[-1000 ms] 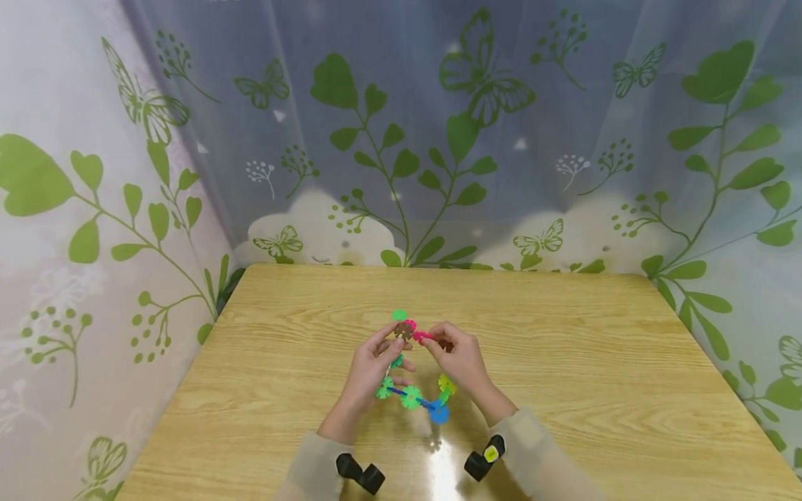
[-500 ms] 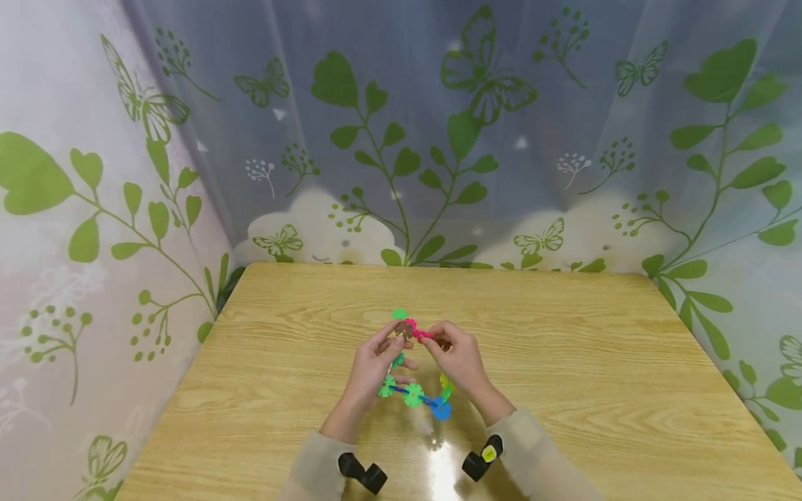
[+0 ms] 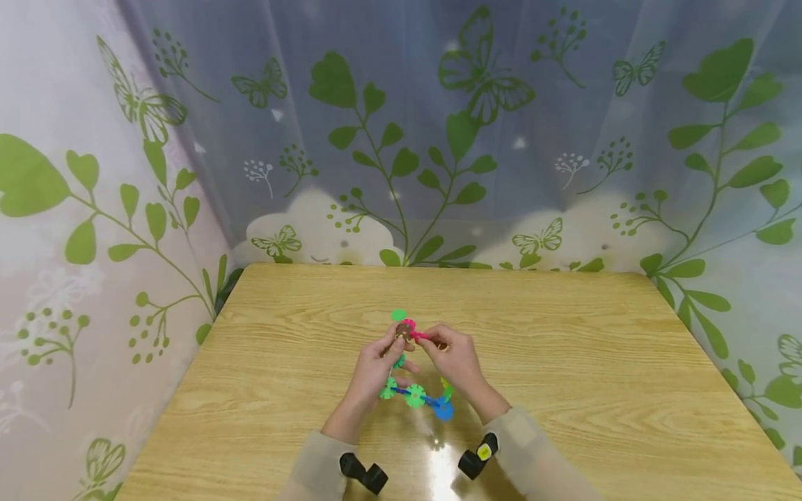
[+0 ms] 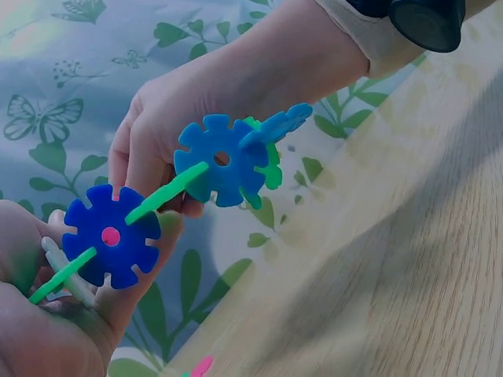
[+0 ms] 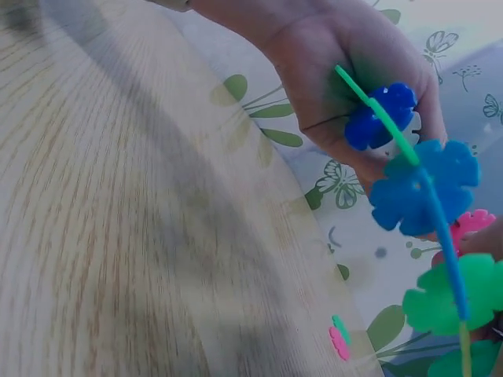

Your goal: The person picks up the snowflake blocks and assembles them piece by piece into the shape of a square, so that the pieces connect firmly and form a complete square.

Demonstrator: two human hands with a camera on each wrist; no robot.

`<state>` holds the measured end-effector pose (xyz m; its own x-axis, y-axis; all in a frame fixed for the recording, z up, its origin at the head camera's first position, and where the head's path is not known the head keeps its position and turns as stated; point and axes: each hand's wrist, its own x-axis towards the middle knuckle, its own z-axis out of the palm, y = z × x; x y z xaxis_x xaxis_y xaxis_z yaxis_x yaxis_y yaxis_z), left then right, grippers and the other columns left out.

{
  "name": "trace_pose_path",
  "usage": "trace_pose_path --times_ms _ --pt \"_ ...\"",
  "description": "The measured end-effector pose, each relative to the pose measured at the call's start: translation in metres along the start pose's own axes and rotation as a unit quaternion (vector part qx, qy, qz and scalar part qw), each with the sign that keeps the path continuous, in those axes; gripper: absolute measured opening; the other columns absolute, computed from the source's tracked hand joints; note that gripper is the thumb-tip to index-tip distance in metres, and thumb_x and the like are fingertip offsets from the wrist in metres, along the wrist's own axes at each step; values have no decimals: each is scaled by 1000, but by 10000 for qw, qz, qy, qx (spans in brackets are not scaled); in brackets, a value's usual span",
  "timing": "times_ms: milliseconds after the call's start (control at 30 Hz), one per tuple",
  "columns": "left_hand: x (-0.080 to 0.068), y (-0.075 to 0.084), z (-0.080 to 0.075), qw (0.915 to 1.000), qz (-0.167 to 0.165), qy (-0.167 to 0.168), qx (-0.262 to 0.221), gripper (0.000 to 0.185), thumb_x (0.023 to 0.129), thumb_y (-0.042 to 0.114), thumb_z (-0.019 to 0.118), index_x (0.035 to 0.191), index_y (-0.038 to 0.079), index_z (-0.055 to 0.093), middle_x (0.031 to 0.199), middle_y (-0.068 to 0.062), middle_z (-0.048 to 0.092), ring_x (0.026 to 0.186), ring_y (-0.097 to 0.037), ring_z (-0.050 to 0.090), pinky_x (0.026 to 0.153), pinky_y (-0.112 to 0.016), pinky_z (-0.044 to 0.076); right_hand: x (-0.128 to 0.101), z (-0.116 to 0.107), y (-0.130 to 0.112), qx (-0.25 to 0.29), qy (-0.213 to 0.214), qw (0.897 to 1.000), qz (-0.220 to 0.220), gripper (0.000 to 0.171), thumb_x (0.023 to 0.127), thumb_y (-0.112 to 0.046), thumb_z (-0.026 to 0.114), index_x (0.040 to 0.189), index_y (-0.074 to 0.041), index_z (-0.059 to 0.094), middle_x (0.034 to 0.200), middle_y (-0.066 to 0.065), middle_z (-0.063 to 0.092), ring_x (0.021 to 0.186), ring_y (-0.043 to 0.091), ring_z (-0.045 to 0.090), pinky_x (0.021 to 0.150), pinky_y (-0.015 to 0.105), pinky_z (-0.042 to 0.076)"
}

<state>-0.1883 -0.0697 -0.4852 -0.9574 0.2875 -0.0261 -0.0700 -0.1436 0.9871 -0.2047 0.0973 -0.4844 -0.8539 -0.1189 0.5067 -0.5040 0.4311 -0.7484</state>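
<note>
In the head view my left hand [image 3: 370, 376] holds a brown notched disc [image 3: 404, 330] between thumb and fingers. My right hand [image 3: 457, 358] pinches a pink notched disc [image 3: 418, 336] edge-on against the brown one's right side. Below the hands hangs a chain of slotted discs, among them a green disc [image 3: 415, 396] and a blue disc [image 3: 443, 408]. In the left wrist view, a dark blue disc [image 4: 102, 251] and lighter blue disc [image 4: 208, 169] are linked by an edge-on green piece [image 4: 165, 195]. Whether the pink disc is slotted into the brown one is hidden.
A light wooden table [image 3: 282, 334] lies beneath, with a printed curtain [image 3: 401, 139] behind and at the sides. A green disc [image 3: 398, 315] lies beyond the left fingertips, with some pink beside it. Black wrist cameras sit on both sleeves.
The pink disc in my right hand has shifted slightly left, closer onto the brown disc. The hanging chain has swung a little to the right. Both grips look the same.
</note>
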Motion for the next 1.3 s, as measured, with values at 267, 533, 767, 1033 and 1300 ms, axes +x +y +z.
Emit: trace_pose_path --times_ms 267,533,767,1033,1300 --pt "2 -4 1 9999 147 -29 14 51 99 28 45 145 13 30 114 -24 51 82 -36 63 73 -58 52 2 2 0 -158 70 9996 -211 4 79 -3 73 79 0 70 74 4 70 65 14 65 59 28 56" --pt "1 -4 -2 9997 99 110 -216 52 96 25 52 144 15 34 117 -25 53 89 -44 60 79 -50 54 4 2 -1 -204 -136 9996 -160 6 81 -8 72 82 -4 68 75 1 69 65 12 63 59 26 54" --pt "1 2 -5 9991 -115 203 -360 51 96 18 53 142 9 35 118 -28 53 86 -38 64 81 -52 52 4 1 -1 -87 -360 9993 99 7 85 -14 69 84 -7 68 75 -4 68 66 8 59 60 24 52" --pt "0 9 -5 9994 -142 -9 -331 47 97 19 53 139 8 38 114 -21 56 90 -45 60 75 -57 52 5 0 0 141 -527 9983 184 3 86 -11 68 85 -9 70 79 -7 67 69 9 57 63 26 52" --pt "0 1 -7 9981 -122 77 -598 46 93 28 58 134 10 44 116 -23 57 90 -46 61 68 -52 56 5 2 2 104 -680 9976 106 4 86 -10 68 88 -12 71 85 -4 68 74 10 59 65 27 53"
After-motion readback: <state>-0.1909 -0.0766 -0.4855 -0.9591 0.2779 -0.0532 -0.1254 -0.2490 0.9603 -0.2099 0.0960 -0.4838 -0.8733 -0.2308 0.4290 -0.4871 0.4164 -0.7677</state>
